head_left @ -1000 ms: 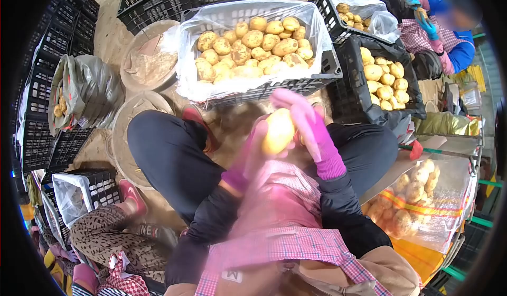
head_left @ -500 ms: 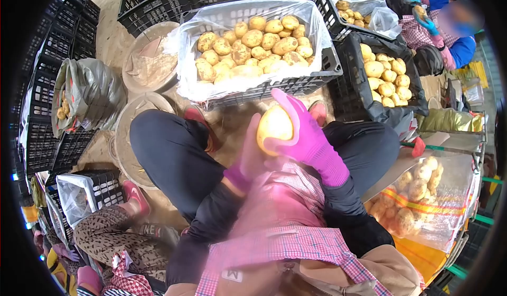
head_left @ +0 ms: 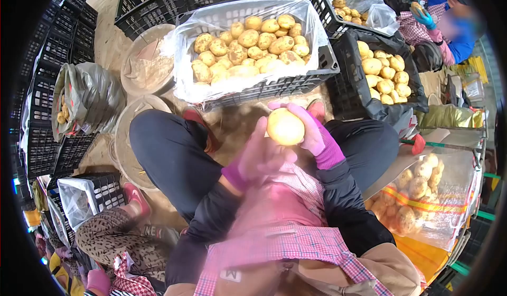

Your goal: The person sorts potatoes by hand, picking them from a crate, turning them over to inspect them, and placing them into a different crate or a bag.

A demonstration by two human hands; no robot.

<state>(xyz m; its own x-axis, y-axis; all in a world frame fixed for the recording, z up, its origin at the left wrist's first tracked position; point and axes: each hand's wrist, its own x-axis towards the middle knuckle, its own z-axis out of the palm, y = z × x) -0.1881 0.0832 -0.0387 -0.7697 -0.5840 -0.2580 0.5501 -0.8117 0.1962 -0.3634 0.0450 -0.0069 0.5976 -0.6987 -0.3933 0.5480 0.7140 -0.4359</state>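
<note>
A pale yellow potato (head_left: 285, 127) is in front of my lap, in the grip of my right hand (head_left: 315, 136), which wears a pink-purple glove and curls around its right and far side. My left hand (head_left: 253, 156), gloved in pink as well, is right beside the potato on its left. Its fingers are stretched and apart, a little blurred by motion. Beyond my feet stands a black crate (head_left: 259, 96) lined with clear plastic, with many potatoes (head_left: 248, 38) inside.
A black-lined crate of potatoes (head_left: 387, 70) stands to the right. Nearer me lies a clear bag of potatoes (head_left: 422, 182). Round tubs (head_left: 132, 161) and a grey sack (head_left: 97, 98) are at left. A co-worker (head_left: 430, 29) in blue gloves holds a potato; another person's leg (head_left: 113, 232) is at lower left.
The potato has moved slightly right and has been turned in my right hand. My right fingers have shifted to its far right side. My left hand stays close beside it.
</note>
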